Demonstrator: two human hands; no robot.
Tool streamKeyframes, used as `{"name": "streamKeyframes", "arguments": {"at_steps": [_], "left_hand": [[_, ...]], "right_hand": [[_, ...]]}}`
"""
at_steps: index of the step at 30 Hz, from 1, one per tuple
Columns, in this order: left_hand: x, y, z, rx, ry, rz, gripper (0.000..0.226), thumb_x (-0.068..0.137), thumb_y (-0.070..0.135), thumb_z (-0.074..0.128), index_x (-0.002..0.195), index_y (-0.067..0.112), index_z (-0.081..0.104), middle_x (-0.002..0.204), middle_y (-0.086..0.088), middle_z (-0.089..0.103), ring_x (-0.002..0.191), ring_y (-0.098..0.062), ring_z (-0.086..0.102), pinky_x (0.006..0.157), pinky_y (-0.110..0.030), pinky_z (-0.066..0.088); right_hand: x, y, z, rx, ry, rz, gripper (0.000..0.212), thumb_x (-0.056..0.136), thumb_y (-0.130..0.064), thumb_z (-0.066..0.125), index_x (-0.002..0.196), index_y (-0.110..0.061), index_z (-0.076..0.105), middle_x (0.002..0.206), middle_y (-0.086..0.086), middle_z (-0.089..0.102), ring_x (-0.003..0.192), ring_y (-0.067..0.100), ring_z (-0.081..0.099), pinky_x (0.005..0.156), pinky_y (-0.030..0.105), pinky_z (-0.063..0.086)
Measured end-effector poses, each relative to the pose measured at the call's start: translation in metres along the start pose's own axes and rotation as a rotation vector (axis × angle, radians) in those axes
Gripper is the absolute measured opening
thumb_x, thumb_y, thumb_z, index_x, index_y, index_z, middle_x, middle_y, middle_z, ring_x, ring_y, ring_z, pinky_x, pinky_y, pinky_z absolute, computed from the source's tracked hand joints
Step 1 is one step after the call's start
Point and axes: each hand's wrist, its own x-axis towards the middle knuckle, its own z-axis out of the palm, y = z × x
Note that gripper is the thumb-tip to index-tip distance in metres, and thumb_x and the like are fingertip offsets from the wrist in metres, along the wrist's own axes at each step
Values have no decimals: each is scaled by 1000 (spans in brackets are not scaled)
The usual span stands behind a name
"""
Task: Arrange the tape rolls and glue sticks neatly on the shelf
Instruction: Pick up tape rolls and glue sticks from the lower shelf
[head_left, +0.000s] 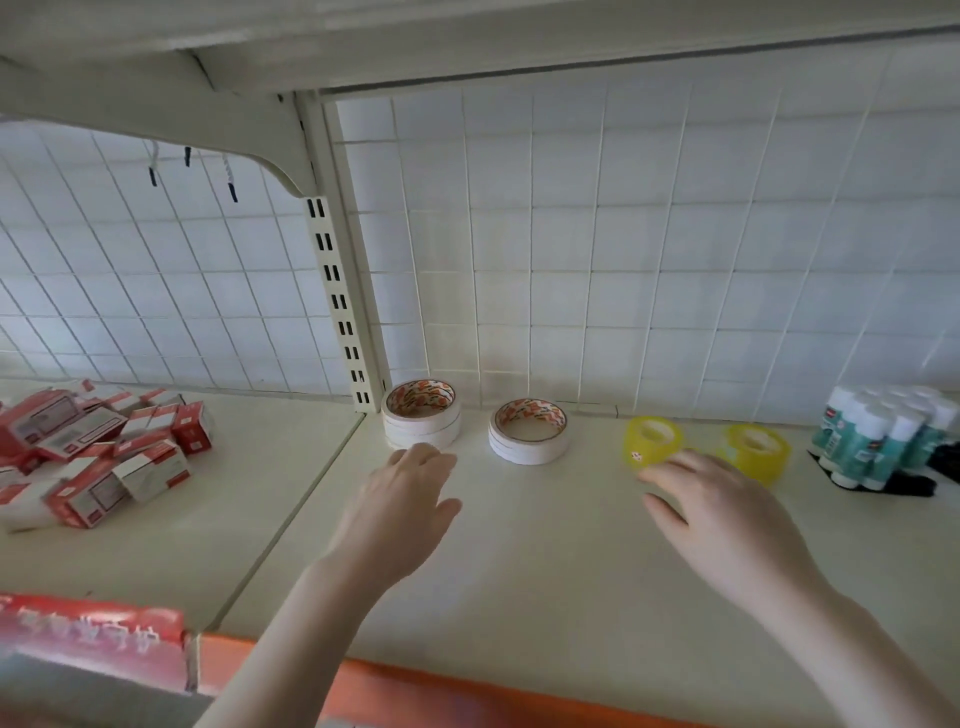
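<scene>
Both hands reach over the shelf (519, 561), fingers relaxed and spread, holding nothing. The left hand (400, 512) hovers just short of a stack of white tape rolls (422, 421); the right hand (722, 512) partly covers a yellow tape roll (652, 443). The rolls look light and stiff, best gripped across the rim. Beyond the right hand, the glue sticks (878, 434) are cut off by the frame edge; whether fingertips touch tape is unclear.
</scene>
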Motion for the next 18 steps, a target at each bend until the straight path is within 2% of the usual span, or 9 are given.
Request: {"name": "streamKeyframes", "arguments": {"at_steps": [7,11,15,18], "left_hand": [[-33,41,7,-28,76,58,42,95,36,46,135,23,42,131,7,45,121,-15,41,93,-28,39],[-40,72,12,-81,88,155,42,93,35,49,132,21,46,129,4,48,119,-19,43,93,-29,39],[-42,120,17,-141,82,223,42,91,33,54,130,20,50,130,1,50,120,-22,45,93,-33,39],[-44,168,25,-152,60,300,45,92,36,51,134,23,46,135,3,47,124,-20,42,97,-32,36]], "right_hand": [[-70,16,-21,-136,86,205,23,56,-7,85,73,-6,70,66,12,63,60,35,63,51,40,54],[-114,30,-45,-208,146,366,21,61,-7,82,76,-3,68,68,15,62,62,38,60,55,44,53],[-155,50,-75,-297,187,452,20,63,-11,82,76,-6,68,69,13,62,63,36,60,56,42,52],[-184,74,-100,-354,203,529,20,70,-17,78,86,-8,71,75,9,64,69,32,61,60,39,51]]}}
